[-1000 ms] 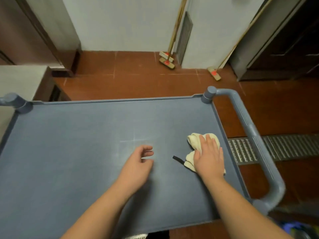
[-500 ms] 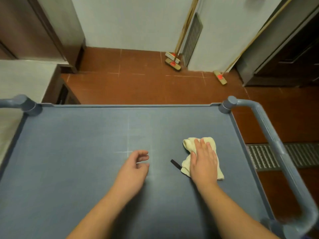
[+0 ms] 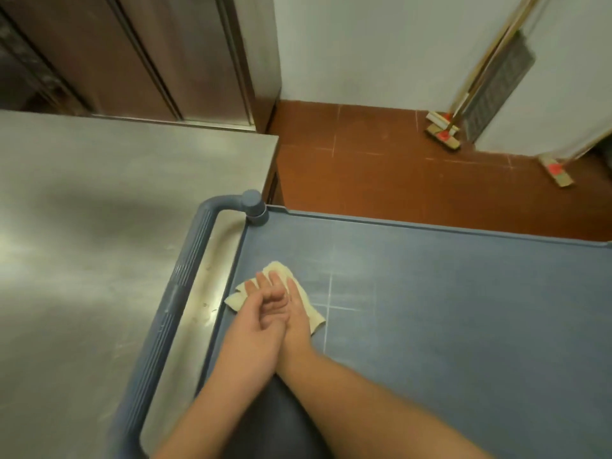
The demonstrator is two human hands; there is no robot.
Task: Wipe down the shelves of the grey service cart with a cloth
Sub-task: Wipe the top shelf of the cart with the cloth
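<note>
My right hand [image 3: 298, 313] pressed flat on the cloth [image 3: 281, 293], the left hand [image 3: 261, 323] loosely curled and empty beside it. I judged the top shelf [image 3: 463, 326] partly wiped; lower shelves were unseen.

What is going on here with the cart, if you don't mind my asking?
A person is wiping the top shelf of the grey service cart with a cream cloth. The right hand presses flat on the cloth near the shelf's left edge, beside the cart handle. The left hand lies close against the right, fingers loosely curled, holding nothing. A steel counter stands just left of the cart.
</note>
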